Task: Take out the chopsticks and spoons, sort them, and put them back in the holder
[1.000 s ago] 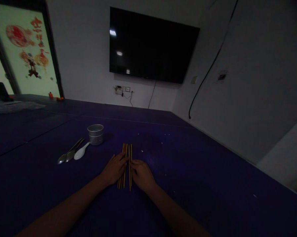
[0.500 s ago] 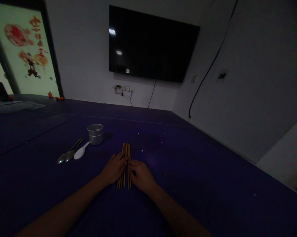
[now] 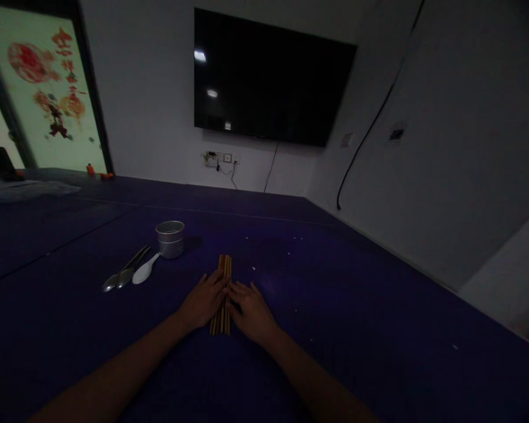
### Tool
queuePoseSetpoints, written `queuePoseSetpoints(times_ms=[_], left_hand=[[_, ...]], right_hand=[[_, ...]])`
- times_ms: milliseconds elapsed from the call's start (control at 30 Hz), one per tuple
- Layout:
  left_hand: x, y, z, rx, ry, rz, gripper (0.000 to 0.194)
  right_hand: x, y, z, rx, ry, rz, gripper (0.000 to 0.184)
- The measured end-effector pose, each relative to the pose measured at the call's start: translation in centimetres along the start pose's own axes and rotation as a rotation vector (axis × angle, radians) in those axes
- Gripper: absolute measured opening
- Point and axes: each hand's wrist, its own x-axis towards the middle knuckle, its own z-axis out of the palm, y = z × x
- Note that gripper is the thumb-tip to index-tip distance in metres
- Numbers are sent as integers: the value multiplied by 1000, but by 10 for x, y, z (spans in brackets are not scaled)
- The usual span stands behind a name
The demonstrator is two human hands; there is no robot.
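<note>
A bundle of brown chopsticks [image 3: 225, 262] lies side by side on the dark blue-purple surface, pointing away from me. My left hand [image 3: 205, 301] rests across the bundle from the left, fingers stretched over its middle. From the right, my right hand [image 3: 252, 312] touches the chopsticks' side with its fingers extended and apart. Both hands hide the middle of the chopsticks; the far and near ends show. The near ends fan out slightly to the left.
Left of the chopsticks stands a grey metal cup [image 3: 171, 239]. A white spoon [image 3: 144, 270] lies beside it, next to two metal spoons [image 3: 127, 275]. Small white scraps dot the surface [image 3: 356, 305]. A television [image 3: 268, 76] hangs on the far wall.
The chopsticks on the right have shifted left against the others, closing the gap between them. My right hand's fingers have spread and moved slightly left.
</note>
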Motion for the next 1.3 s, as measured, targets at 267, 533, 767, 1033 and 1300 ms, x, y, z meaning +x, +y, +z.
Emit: queuePoseSetpoints(times_ms=[267, 533, 767, 1033, 1300], left_hand=[[2, -4, 2, -20, -9, 7, 47], [1, -6, 1, -25, 0, 42, 45], [1, -6, -1, -31, -4, 52, 44], [2, -5, 1, -20, -7, 30, 44], [0, -4, -3, -29, -20, 25, 45]], right_hand=[[0, 1, 0, 27, -46, 21, 44], [1, 5, 1, 41, -69, 50, 49], [1, 5, 1, 21, -82, 29, 48], [1, 3, -1, 7, -102, 18, 49], [1, 3, -3, 7, -132, 25, 50]])
